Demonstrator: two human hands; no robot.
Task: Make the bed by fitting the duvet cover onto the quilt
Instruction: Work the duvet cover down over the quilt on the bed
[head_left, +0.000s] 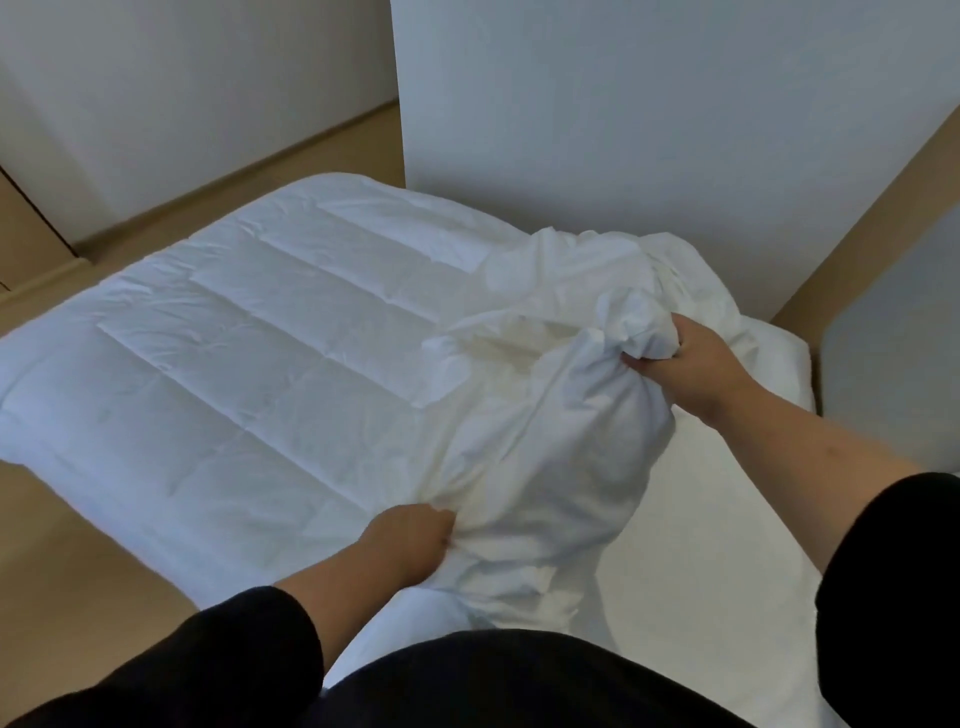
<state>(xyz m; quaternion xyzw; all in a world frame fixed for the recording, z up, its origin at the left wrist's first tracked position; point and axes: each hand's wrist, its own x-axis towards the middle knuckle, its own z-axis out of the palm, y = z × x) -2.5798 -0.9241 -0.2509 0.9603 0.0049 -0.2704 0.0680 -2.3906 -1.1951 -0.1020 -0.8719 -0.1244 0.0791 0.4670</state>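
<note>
On the left, most of the quilt lies bare and flat on the bed, so the fitting seems only begun. The left hand pinches the edge of the duvet cover, which is bunched over one quilt corner. Further right, the right hand grips a wad of cover, probably with the corner inside.

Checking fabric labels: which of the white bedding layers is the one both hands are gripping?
The smooth, bunched duvet cover, gripped by left hand and right hand; the quilt lies flat, stitched.
</note>
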